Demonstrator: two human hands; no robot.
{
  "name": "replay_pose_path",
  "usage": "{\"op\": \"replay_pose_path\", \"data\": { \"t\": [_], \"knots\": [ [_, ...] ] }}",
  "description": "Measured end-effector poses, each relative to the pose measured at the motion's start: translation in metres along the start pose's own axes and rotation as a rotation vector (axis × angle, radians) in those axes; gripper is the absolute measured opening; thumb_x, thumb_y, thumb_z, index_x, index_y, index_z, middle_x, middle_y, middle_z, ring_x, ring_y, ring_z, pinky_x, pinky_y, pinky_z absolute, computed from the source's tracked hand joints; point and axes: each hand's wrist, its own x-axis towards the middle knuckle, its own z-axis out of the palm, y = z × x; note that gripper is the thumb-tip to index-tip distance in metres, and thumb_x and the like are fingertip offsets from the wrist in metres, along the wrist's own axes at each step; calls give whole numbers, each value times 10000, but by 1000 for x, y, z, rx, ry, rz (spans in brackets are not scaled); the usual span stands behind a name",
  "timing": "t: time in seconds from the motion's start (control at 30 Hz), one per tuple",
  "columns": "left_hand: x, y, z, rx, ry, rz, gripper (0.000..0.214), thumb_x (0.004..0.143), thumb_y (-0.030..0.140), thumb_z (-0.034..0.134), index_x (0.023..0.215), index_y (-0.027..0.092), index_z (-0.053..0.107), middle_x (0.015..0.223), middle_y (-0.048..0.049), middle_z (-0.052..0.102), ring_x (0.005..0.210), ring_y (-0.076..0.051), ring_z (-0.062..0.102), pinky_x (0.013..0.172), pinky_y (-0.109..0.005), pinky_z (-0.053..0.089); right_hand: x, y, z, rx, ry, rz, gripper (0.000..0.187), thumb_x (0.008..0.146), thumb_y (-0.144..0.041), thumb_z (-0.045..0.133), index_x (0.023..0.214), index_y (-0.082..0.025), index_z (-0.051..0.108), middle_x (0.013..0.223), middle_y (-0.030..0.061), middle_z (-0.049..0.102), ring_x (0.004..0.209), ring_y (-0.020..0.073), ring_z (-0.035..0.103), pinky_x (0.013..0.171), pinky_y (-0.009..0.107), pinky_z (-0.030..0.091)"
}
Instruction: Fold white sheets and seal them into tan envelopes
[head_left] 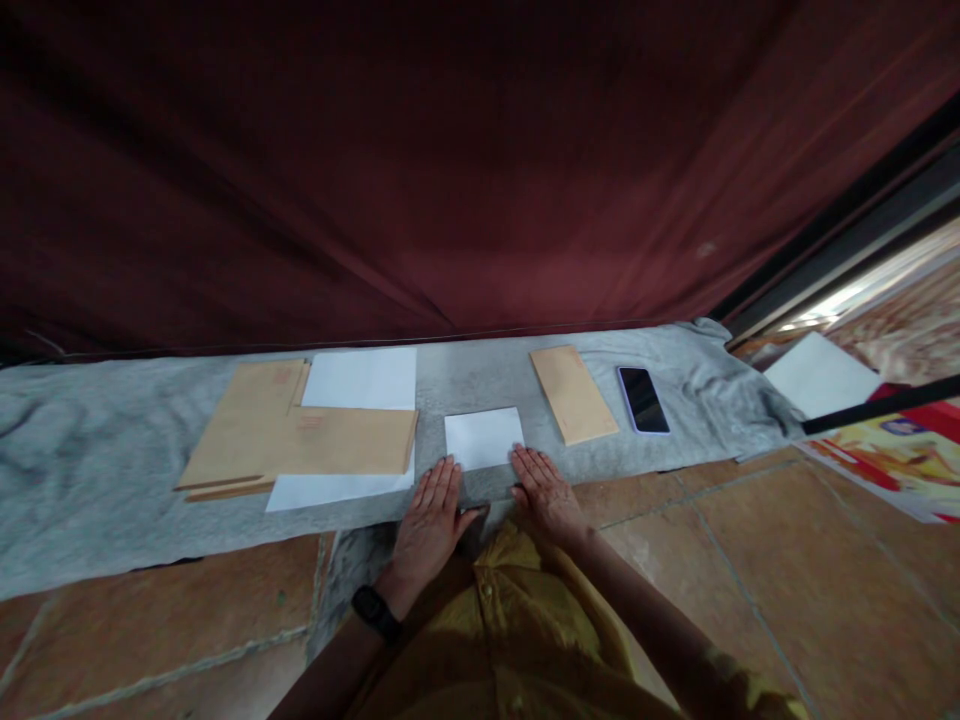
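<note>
A small folded white paper (pixel 484 437) lies on the grey cloth (pixel 97 470) right in front of me. My left hand (pixel 427 520) rests flat and open on the cloth at the paper's near left corner, fingers stretched out. My right hand (pixel 545 493) lies flat and open at the paper's near right corner. Neither hand holds anything. A black band (pixel 375 610) is on my left wrist.
To the left lie brown envelopes (pixel 300 435) over white sheets (pixel 364 378). Right of the paper are a single brown envelope (pixel 573 393) and a dark phone (pixel 643 399). A red curtain (pixel 450 170) hangs behind. A white sheet (pixel 821 375) and colourful print (pixel 900 455) lie far right on the tiled floor (pixel 750 560).
</note>
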Motion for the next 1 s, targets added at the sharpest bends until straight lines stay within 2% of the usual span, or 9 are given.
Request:
{"op": "replay_pose_path", "data": {
  "t": [0.13,0.3,0.47,0.6,0.7,1.0],
  "knots": [
    [1,-1,0,6,18,3,666,1004,483,418,1508,49,386,1575,-207,411,1489,-301,350,1205,-485,372,3,4,-7,16,-7,-1,514,1058,-334,400,1519,-109,421,1553,153,459,1463,266,399,1218,508,340],
    [5,9,1,-30,25,2,655,997,452,448,1515,58,375,1575,-202,413,1505,-300,315,1223,-503,345,29,-10,-9,101,-14,-19,467,1061,-322,383,1463,-118,503,1526,130,502,1453,254,416,1222,492,340],
    [2,17,7,-45,3,24,608,989,416,465,1472,47,437,1553,-218,440,1483,-301,363,1208,-491,373,58,-34,6,219,-34,-141,451,1059,-339,399,1452,-155,520,1518,101,518,1447,220,426,1222,465,348],
    [-2,17,15,-39,-16,13,586,981,436,485,1378,6,531,1450,-259,547,1415,-336,466,1180,-505,402,75,-45,18,223,-64,-178,449,1069,-347,385,1439,-138,529,1526,105,509,1442,212,430,1232,444,325],
    [-2,17,19,-50,-27,2,586,974,459,493,1349,13,563,1397,-257,593,1373,-358,511,1159,-525,418,87,-47,21,201,-77,-176,455,1070,-366,386,1434,-137,534,1539,105,493,1442,218,427,1235,442,312],
    [2,17,18,-7,-24,1,547,971,435,489,1363,62,573,1443,-218,570,1374,-348,512,1157,-515,411,108,-40,26,129,-80,-142,457,1066,-374,395,1455,-169,522,1564,90,459,1461,225,396,1230,454,300]
  ]
}}
